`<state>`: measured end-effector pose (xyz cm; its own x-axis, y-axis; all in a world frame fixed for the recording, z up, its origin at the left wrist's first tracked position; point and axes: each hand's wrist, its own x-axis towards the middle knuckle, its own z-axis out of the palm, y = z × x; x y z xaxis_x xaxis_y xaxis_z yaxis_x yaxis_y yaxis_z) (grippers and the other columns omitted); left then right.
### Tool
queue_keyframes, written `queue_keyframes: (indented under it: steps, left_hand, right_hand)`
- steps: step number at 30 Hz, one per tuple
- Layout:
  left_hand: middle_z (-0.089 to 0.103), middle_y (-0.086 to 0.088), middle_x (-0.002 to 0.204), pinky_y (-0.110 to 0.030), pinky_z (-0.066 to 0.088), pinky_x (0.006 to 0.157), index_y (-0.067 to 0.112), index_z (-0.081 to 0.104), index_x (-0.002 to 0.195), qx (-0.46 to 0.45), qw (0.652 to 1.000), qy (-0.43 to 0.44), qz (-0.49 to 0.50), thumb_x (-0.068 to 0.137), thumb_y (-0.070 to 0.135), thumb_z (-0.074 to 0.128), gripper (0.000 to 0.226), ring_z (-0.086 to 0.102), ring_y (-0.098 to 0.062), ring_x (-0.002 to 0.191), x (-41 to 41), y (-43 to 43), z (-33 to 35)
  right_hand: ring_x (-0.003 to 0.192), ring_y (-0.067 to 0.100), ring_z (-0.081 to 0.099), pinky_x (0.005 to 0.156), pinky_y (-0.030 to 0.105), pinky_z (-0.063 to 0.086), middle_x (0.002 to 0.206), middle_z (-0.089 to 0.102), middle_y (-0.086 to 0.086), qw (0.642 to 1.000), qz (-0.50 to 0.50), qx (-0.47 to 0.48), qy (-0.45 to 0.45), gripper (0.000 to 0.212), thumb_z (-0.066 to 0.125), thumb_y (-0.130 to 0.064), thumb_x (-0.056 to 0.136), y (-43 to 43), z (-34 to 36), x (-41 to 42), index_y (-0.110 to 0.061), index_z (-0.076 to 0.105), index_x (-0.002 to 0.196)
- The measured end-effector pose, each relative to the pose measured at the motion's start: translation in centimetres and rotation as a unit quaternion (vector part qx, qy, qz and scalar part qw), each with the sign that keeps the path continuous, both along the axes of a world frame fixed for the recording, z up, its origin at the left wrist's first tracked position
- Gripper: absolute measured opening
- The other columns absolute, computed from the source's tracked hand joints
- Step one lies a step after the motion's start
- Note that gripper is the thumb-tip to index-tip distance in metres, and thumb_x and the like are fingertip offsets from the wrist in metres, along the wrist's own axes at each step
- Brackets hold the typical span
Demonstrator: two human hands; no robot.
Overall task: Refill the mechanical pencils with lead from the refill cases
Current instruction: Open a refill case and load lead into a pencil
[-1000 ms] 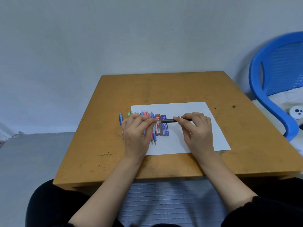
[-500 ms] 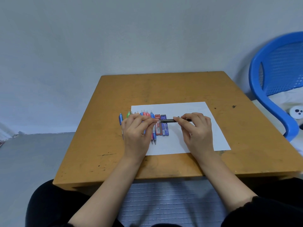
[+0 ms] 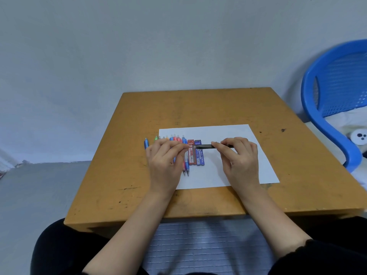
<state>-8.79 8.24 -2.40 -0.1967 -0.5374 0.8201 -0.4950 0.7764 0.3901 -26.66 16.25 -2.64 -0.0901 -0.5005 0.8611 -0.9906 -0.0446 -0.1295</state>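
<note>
Little has shifted in a second, so the refill looks stalled | right hand grips black pencil, level above refill cases on paper | left hand fingertips bunched at its end; anything pinched there too small to tell | pencil row half hidden

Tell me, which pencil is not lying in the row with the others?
The black pencil. The right hand holds it crosswise above the refill cases, while the coloured pencils lie side by side.
</note>
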Motion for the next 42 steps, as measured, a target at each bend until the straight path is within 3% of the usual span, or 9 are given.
queue_keyframes:
  steps: [42]
  left_hand:
    - [0.07, 0.004, 0.084, -0.036, 0.037, 0.077, 0.015, 0.076, 0.086, -0.018, 1.0, 0.007, -0.011, 0.088, 0.021, 0.064, 0.013, 0.06, -0.024, 0.087, -0.19, -0.08, -0.33]
  right_hand:
    - [0.085, 0.023, 0.057, 0.073, 0.034, 0.036, 0.088, 0.066, 0.006, 0.999, 0.035, 0.006, -0.009, 0.025, 0.066, 0.001, 0.082, 0.05, 0.04, 0.12, -0.015, 0.075, 0.099]
